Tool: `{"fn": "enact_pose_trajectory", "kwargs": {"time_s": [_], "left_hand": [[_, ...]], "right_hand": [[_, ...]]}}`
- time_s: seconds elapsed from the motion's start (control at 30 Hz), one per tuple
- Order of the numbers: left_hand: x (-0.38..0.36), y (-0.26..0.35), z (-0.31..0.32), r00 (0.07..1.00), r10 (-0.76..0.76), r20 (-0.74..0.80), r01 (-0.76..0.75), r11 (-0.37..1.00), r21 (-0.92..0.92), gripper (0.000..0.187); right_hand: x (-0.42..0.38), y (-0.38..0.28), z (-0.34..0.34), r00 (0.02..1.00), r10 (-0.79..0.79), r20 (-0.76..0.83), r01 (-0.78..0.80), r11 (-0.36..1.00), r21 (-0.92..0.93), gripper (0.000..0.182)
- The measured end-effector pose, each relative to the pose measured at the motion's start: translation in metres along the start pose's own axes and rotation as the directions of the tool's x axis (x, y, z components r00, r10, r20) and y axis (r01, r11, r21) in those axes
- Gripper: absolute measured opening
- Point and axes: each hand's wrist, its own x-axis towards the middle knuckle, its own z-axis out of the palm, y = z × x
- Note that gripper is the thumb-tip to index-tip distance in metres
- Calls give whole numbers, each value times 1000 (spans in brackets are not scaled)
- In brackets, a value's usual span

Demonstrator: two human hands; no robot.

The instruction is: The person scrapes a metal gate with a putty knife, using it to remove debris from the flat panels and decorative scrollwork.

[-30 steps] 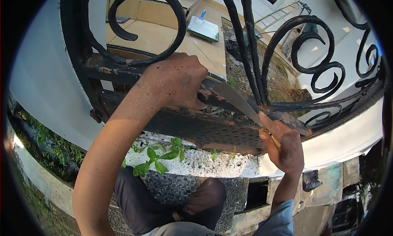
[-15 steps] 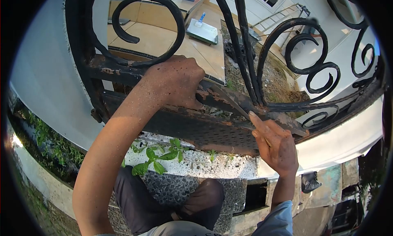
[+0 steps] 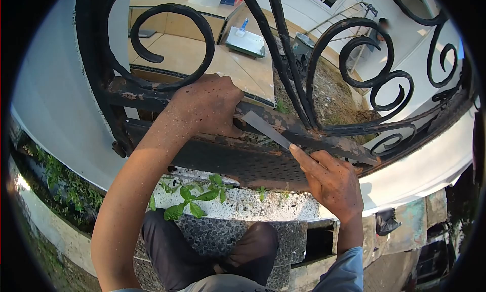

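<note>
My left hand [image 3: 210, 102] is closed around the upper rail of a black wrought-iron gate [image 3: 283, 124], beneath a round scroll [image 3: 202, 26]. The rail's black paint is chipped, with brown patches showing. In my right hand [image 3: 334, 183] is a flat metal scraper [image 3: 266, 129], its index finger stretched along the blade. The blade widens toward its tip, which lies over the rail just right of my left hand. My fingers hide the scraper's handle. Dark specks cover my left hand and forearm.
Beyond the gate, a paint tray [image 3: 245, 41] with a blue-handled brush [image 3: 243, 26] stands on a tiled step. A bucket [image 3: 304, 44], a ladder [image 3: 349, 18] and a person [image 3: 377, 36] are farther back. Leafy plants [image 3: 195, 198] grow on the white ledge below.
The scraper has turned from nearly edge-on to showing its flat face, and its tip has shifted left and slightly down. My left hand keeps its hold on the rail. The view has shifted slightly.
</note>
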Motion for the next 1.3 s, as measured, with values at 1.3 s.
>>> {"fn": "enact_pose_trajectory", "kwargs": {"time_s": [1.3], "left_hand": [[-1,1,2,998,-47,-31,45,997,-64,57]], "right_hand": [[-9,6,-5,999,32,14,-33,997,66,54]]}}
